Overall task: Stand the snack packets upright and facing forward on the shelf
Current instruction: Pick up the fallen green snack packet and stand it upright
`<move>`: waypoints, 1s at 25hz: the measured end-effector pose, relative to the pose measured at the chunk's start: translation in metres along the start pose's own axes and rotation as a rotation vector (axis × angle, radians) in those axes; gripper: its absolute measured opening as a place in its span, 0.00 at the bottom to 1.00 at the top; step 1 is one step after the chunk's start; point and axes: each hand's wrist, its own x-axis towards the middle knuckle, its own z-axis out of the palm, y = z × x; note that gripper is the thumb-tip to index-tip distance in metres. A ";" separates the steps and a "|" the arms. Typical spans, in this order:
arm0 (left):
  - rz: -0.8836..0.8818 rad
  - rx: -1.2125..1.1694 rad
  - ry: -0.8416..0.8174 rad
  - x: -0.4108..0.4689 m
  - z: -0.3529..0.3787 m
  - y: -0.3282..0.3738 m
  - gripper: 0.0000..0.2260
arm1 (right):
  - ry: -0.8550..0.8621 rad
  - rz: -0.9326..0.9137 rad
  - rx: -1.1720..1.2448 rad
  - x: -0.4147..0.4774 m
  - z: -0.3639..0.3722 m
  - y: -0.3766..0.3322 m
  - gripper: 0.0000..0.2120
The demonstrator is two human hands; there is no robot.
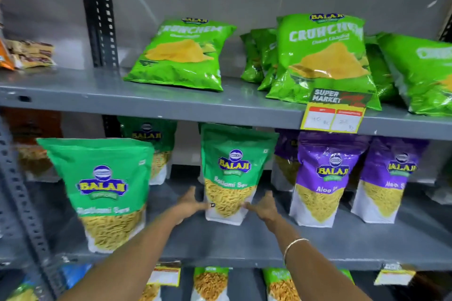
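On the middle shelf (244, 239), your two hands bracket the green sev packet (231, 173), which stands upright with its front label facing you. Your left hand (189, 204) presses flat against its lower left edge, fingers spread and open, thumb touching the packet's front. Your right hand (263, 206) meets the lower right corner the same way, fingers extended rather than curled, with a thin bangle (292, 245) on that wrist. Neither hand wraps around it. A larger green packet (102, 190) stands nearer you on the left, and two purple packets (325, 178) stand just beside on the right.
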 end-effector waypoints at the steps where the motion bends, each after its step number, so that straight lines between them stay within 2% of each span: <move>1: 0.003 -0.053 0.039 0.009 0.009 0.005 0.40 | -0.065 -0.012 0.032 0.014 -0.005 0.004 0.49; 2: 0.006 -0.100 0.069 0.017 0.017 0.009 0.39 | -0.136 -0.009 0.056 0.025 -0.010 0.006 0.45; 4: 0.001 -0.167 0.115 0.026 0.029 0.016 0.34 | -0.274 -0.082 0.113 0.036 -0.015 0.008 0.24; 5: -0.008 -0.182 0.150 0.028 0.032 0.019 0.32 | -0.363 -0.131 0.141 0.037 -0.015 0.006 0.19; 7: -0.031 -0.182 0.214 0.022 0.035 0.021 0.30 | -0.415 -0.189 0.185 0.035 -0.012 0.006 0.19; 9: -0.042 -0.142 0.242 0.010 0.036 0.021 0.29 | -0.383 -0.181 0.243 0.029 -0.010 0.007 0.20; 12: -0.048 -0.088 0.204 -0.016 0.033 0.021 0.29 | -0.405 -0.156 0.232 0.009 -0.013 0.008 0.28; 15: -0.031 -0.039 0.150 -0.038 0.029 0.018 0.32 | -0.443 -0.188 0.224 -0.017 -0.020 0.006 0.28; 19: -0.008 -0.002 0.152 -0.063 0.032 0.018 0.29 | -0.414 -0.168 0.154 -0.042 -0.024 0.006 0.27; 25: 0.001 -0.004 0.128 -0.075 0.029 0.011 0.31 | -0.395 -0.142 0.123 -0.064 -0.023 0.003 0.26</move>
